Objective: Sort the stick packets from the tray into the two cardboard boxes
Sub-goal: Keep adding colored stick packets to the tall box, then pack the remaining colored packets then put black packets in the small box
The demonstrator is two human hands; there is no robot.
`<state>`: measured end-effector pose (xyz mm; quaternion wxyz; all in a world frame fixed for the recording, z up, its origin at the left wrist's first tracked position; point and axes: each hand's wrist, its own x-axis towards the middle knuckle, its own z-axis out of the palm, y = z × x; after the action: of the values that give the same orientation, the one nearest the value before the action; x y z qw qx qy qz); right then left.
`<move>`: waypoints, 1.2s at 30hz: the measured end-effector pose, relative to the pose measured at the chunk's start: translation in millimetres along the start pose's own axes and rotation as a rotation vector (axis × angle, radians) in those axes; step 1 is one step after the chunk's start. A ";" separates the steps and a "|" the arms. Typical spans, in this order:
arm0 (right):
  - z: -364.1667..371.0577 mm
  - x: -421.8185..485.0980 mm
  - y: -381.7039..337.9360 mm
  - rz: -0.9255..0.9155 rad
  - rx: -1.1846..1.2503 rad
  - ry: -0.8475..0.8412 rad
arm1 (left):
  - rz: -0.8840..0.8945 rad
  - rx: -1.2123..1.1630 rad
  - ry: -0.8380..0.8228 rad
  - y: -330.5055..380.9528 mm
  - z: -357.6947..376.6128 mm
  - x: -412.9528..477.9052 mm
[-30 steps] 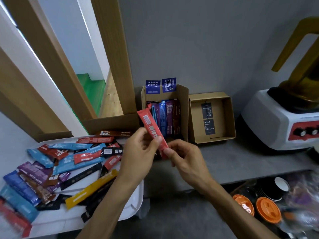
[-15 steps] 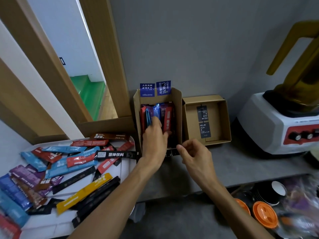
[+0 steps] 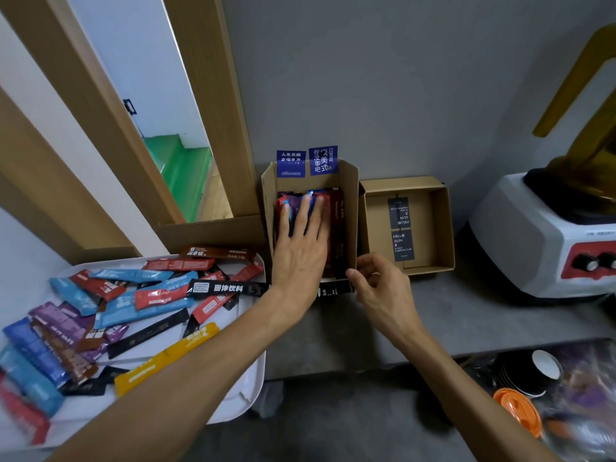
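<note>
My left hand [image 3: 300, 248] lies flat inside the left cardboard box [image 3: 350, 201], its straight fingers pressing on the red, blue and purple stick packets [image 3: 335, 221] stacked there. My right hand [image 3: 376, 281] holds the front right corner of that box with curled fingers. The right cardboard box [image 3: 440, 228] beside it holds two black tags and no packets. On the white tray [image 3: 246, 388] at the left lie several stick packets [image 3: 140, 305] in blue, red, purple, black, brown and yellow.
A white blender base [image 3: 540, 241] with red knobs panel and an amber jar stands at the right on the grey counter [image 3: 466, 315]. Paper cups and orange lids [image 3: 516, 408] sit below the counter edge. A wooden frame rises at the back left.
My left hand carried the red packet into the left box and now lies flat on the stack. My right hand let go of the packet and took hold of the box corner.
</note>
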<state>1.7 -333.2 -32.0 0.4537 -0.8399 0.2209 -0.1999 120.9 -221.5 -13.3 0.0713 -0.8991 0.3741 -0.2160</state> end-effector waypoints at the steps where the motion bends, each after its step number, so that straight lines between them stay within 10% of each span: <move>1: 0.0 0.1 0.3 -0.002 -0.005 -0.001 | -0.013 0.021 -0.021 0.5 1.2 -0.4; 13: -4.2 -47.6 -38.8 -0.052 0.111 0.108 | -0.057 -0.545 0.204 -60.1 -40.5 -107.2; 19: 73.8 -56.2 -86.7 -0.227 -0.135 -0.376 | -0.450 -0.361 -0.297 -192.9 -12.3 -171.0; 27: 152.8 -1.5 -113.6 -0.310 -0.575 -0.489 | -0.367 -0.370 -0.187 -216.5 8.3 -161.1; 36: 158.8 6.7 -117.1 -0.401 -0.719 -0.533 | -0.205 -0.224 -0.616 -222.8 18.2 -105.9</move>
<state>114.6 -172.4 -12.2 0.1285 -0.9912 -0.0139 0.0273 205.5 10.6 -0.6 0.0596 -0.9573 0.2640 0.1018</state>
